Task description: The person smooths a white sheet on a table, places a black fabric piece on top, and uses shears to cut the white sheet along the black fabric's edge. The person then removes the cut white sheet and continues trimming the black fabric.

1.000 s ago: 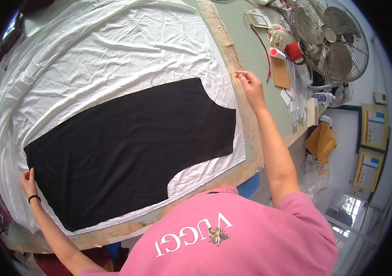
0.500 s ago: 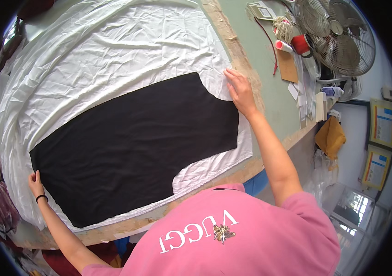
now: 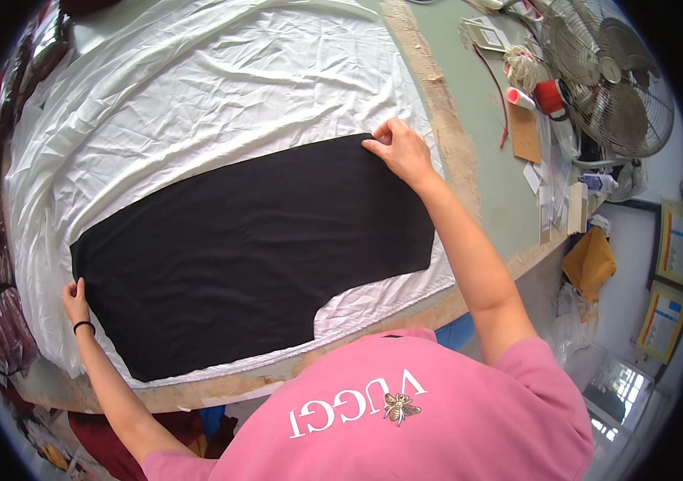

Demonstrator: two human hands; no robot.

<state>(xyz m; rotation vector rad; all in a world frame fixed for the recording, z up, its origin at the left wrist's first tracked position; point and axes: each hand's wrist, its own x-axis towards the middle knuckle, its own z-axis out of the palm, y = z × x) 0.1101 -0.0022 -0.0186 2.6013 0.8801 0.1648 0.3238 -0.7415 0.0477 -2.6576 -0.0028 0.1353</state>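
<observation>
A large piece of black fabric [image 3: 253, 248] lies flat on crumpled white cloth [image 3: 197, 104] that covers the table. My right hand [image 3: 401, 151] is at the black piece's far right corner, with the fingers curled and pinching its edge. At the near left corner my left hand [image 3: 77, 301], a black band on its wrist, rests flat against the edge. A curved cut-out shows in the black fabric's near edge, close to my pink shirt [image 3: 405, 409].
The green tabletop [image 3: 486, 160] with its worn brown strip runs along the right. On it lie a red spool [image 3: 550, 96], a twine ball, cardboard pieces and papers. A metal fan [image 3: 610, 84] stands at the far right. Dark red fabric hangs at the left.
My right hand has moved left from the table's brown strip onto the black fabric's far corner and taken its edge. My left hand has stayed at the near left corner.
</observation>
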